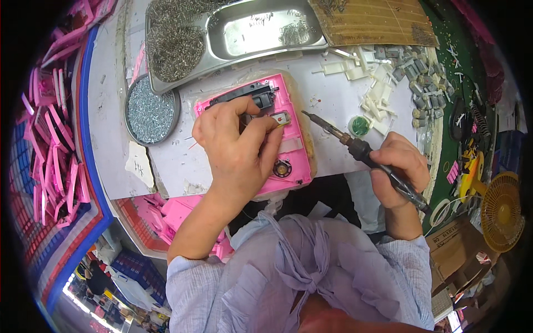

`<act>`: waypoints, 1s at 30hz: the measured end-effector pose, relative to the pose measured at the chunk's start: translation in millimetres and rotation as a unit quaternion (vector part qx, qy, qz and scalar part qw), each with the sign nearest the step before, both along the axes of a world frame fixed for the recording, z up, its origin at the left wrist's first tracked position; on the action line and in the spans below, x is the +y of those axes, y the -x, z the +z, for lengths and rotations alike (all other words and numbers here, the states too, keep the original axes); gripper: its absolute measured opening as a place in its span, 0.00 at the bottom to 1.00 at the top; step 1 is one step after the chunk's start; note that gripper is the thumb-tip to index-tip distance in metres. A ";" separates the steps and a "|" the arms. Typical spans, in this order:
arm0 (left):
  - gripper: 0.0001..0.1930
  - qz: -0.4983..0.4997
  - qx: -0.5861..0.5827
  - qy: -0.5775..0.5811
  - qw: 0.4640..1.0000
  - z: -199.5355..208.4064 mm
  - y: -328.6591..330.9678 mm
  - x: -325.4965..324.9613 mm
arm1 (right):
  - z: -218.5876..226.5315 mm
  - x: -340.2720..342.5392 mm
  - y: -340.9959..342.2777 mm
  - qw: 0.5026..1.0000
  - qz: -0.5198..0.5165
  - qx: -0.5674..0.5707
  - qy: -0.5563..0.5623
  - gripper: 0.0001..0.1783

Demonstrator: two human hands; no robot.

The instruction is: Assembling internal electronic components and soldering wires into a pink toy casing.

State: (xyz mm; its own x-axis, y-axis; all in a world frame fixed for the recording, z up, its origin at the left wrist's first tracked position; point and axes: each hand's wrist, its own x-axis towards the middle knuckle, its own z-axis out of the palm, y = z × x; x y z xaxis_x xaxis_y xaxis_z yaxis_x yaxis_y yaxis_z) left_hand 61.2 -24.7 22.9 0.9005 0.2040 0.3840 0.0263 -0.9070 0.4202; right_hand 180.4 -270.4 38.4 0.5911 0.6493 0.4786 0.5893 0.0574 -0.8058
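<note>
A pink plastic casing [300, 145] lies on a pad in front of me, with a black plastic mechanism [244, 95] along its far side and a small round speaker [282, 168] near its near edge. My left hand [236, 141] rests over the casing. Its thumb and forefinger are pinched together beside a small silver motor [281, 118]; what sits between the fingertips is too small to make out. In my right hand [401, 169] is a soldering iron [361, 150], held by its black handle. Its tip points up and left, just right of the casing, apart from the motor.
A round dish of screws [151, 111] stands left, below a metal tray [216, 61] of small metal parts. Cardboard [372, 22], white plastic pieces [380, 94], grey motors [425, 89] and a green round item [359, 126] lie right. Pink parts [58, 161] fill a crate far left.
</note>
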 end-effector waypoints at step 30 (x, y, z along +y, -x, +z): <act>0.07 -0.019 0.054 -0.082 0.995 14.1 -18.9 0.2 | -12.5 17.2 -3.6 1.000 0.004 -0.015 0.001 0.16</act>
State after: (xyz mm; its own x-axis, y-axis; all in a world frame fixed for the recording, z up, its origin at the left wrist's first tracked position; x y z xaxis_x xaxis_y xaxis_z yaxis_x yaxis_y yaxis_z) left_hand 80.1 -24.5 37.0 0.9442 0.1121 0.3096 0.0281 -0.9642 0.2635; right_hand 184.0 -253.3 25.9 0.5714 0.6546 0.4949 0.6132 0.0603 -0.7876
